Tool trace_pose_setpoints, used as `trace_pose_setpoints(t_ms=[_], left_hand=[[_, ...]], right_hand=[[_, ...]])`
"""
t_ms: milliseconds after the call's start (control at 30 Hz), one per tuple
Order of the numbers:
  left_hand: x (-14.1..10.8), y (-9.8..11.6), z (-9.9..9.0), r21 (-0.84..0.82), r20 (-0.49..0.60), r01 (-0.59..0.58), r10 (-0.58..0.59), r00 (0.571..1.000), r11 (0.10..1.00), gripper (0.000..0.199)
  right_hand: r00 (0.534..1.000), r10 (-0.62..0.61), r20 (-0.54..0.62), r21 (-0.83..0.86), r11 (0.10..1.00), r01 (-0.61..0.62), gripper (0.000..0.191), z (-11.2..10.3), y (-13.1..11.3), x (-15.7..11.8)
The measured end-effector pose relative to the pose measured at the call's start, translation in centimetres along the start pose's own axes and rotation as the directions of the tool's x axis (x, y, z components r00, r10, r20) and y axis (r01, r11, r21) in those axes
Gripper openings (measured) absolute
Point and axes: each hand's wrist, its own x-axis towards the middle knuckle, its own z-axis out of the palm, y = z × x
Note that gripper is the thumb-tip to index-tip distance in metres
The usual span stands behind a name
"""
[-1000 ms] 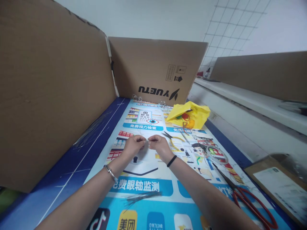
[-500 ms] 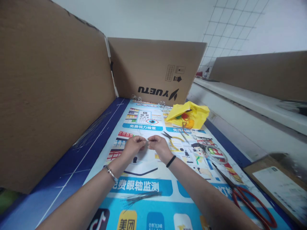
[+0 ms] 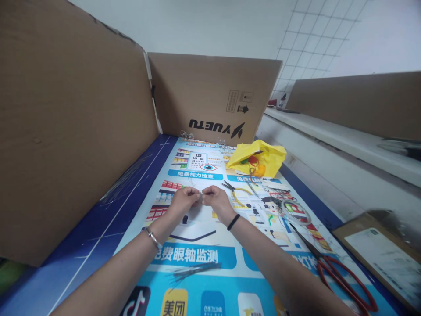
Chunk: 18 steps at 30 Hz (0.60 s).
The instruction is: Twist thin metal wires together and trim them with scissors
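Left hand point(image 3: 184, 200) and right hand point(image 3: 215, 199) nearly touching, fingers pinched

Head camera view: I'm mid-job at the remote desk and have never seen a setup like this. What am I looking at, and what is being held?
There is no robot here: these are a person's bare left hand and right hand, seen by one camera worn on the head, looking forward and down. The fingertips of each are pinched close together; whatever they may hold is too small to make out.

Beneath is a printed sheet. On it lie yellow-handled pliers, red-handled scissors, an open yellow bag with orange and red items inside, and, nearer the wearer, a loose bundle of thin strands. Cardboard panels stand at the left and back.
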Motion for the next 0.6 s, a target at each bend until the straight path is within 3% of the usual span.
trace_pose_setpoints(t_ms=[433,600], left_hand=[[0.0,0.2,0.1,-0.017,0.020,0.021,-0.021,1.000,1.000,0.011],[-0.7,1.1,-0.6,-0.046,0.090,0.045,-0.041,0.995,0.998,0.014]], right_hand=[[0.998,-0.070,0.003,-0.082,0.994,0.070,0.017,0.1,0.8,0.1],[0.996,-0.088,0.001,-0.107,0.990,0.088,0.016,0.0,0.5,-0.2]])
